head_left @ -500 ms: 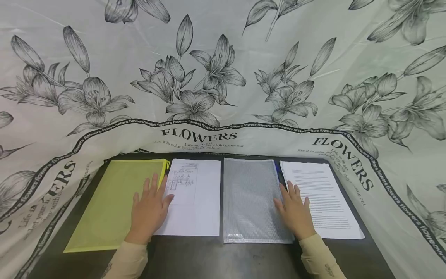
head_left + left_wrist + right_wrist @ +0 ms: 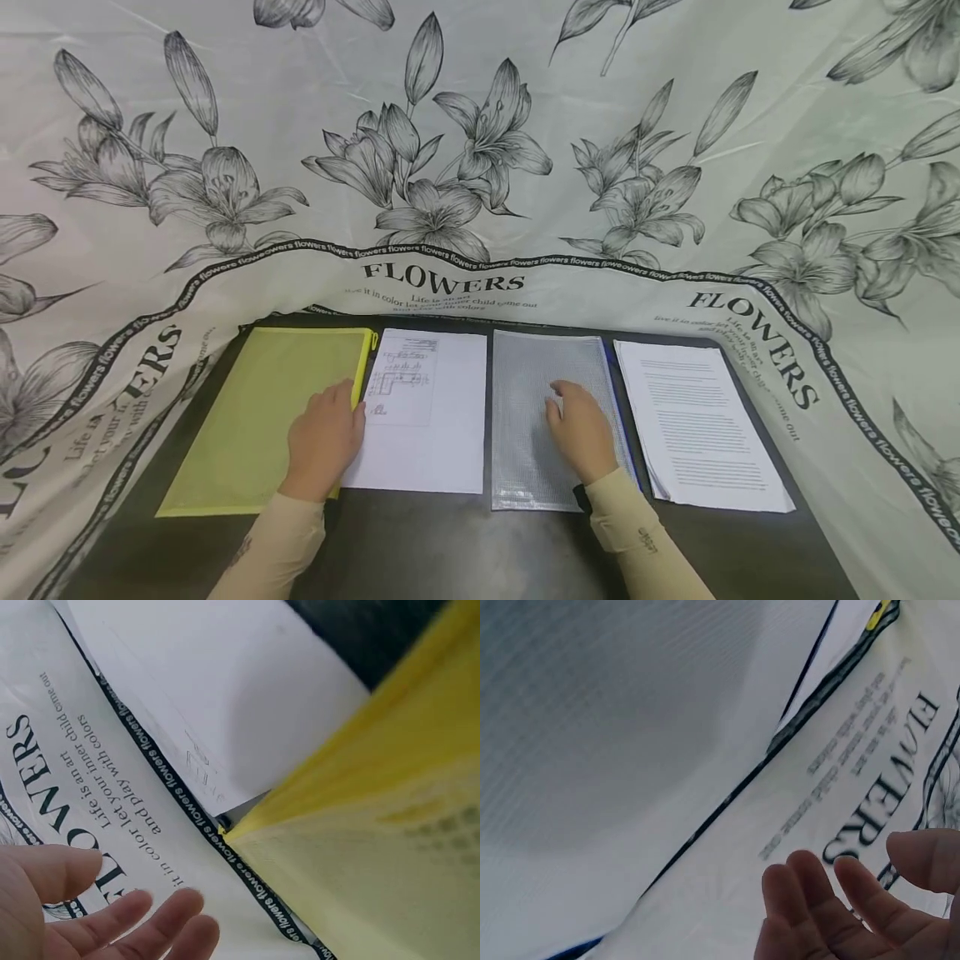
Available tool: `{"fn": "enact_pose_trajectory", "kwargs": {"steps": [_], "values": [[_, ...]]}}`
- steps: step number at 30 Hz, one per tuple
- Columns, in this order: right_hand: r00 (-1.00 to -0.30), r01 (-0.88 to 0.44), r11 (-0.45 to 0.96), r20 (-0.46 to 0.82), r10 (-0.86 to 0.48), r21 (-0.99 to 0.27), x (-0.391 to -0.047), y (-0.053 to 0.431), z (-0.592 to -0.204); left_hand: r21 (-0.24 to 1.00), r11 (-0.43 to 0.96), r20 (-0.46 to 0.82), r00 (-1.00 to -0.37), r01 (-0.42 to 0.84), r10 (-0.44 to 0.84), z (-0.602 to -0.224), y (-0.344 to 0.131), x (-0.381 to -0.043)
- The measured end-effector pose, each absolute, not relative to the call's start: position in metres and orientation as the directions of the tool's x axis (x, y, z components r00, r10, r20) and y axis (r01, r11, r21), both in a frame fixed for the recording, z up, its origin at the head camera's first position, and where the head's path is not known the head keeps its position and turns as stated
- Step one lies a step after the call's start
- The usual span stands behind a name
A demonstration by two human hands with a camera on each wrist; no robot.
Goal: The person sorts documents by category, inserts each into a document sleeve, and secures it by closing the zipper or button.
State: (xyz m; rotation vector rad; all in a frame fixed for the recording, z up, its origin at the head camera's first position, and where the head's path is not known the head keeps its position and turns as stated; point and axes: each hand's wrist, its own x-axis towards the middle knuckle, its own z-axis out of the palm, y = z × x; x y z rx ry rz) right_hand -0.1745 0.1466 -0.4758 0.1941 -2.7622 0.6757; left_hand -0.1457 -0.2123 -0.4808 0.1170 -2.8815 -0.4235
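The grey mesh folder (image 2: 525, 442) lies flat directly beneath the right hand (image 2: 581, 429), while the yellow folder (image 2: 262, 425) reaches under and out to the left of the left hand (image 2: 324, 446). Between the hands sits a white sheet with a line drawing (image 2: 438, 446); just beyond the right hand, on its outer side, rests a stack of printed pages (image 2: 705, 425).

The right hand has moved inward from the grey folder's right edge to over its middle, and the left hand's fingers, spread a moment ago, are now drawn closer together. Both hands are loosely curved and hold nothing — whether either touches a folder, I cannot tell. Folders and papers keep their order, so only the hands' pose seems to have changed.

Around all this are the dark surface (image 2: 465, 550) nearer than the hands and a flower-printed cloth (image 2: 555, 221) beyond them.
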Motion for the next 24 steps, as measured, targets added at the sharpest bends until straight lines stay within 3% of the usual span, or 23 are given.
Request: {"fn": "enact_pose_trajectory", "kwargs": {"steps": [9,16,24], "values": [[-0.981,-0.192,0.849,0.077,-0.177,-0.492,-0.193,0.08,-0.478,0.271,0.958,0.107,-0.986,-0.093,-0.126,-0.486,-0.227,-0.164],[-0.986,-0.159,0.923,0.011,-0.166,-0.35,-0.197,0.04,-0.484,0.232,0.963,-0.035,-0.991,-0.136,-0.132,-0.49,-0.235,-0.181],[-0.992,-0.106,0.964,-0.037,-0.118,-0.242,-0.204,0.027,-0.488,0.238,0.955,-0.124,-0.981,-0.176,-0.15,-0.494,-0.237,-0.191]]}}
